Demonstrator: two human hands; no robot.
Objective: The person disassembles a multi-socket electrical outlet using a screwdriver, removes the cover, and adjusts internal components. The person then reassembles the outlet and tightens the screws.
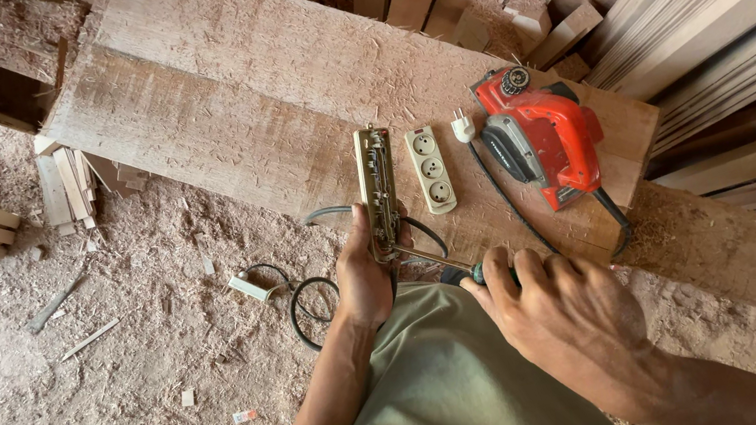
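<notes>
**Opened power strip under the screwdriver**

The strip base (379, 192) lies on the plank (261, 110), beside its cover (431, 170). It looks light, rigid, brittle plastic, best held by the edges. The left hand (364, 280) clasps its near end; the right hand (555, 311) grips the screwdriver (442, 264), tip at the base.

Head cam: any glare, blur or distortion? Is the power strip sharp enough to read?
Head view: soft, even daylight with no harsh glare; deep shadow only at the top-left corner. Wide-angle bending shows in the plank edges. The opened power strip base and its cover are sharp. The right hand on the screwdriver looms large and slightly soft; the left hand is crisp.
</notes>
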